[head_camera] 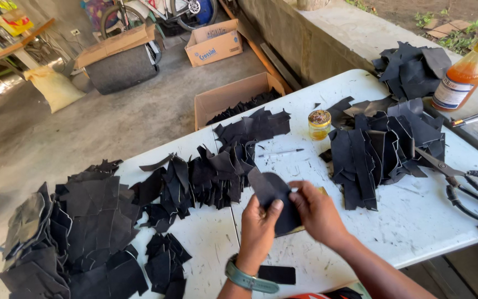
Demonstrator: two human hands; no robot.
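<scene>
Both hands (289, 218) around dark leather piece (272, 194)

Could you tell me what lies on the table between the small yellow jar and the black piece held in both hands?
In the head view, a pen lies on the white table between the jar and the held black piece.

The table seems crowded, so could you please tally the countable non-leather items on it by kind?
Small glass jar: 1
Pen: 1
Scissors: 1
Orange liquid bottle: 1
Total: 4
</scene>
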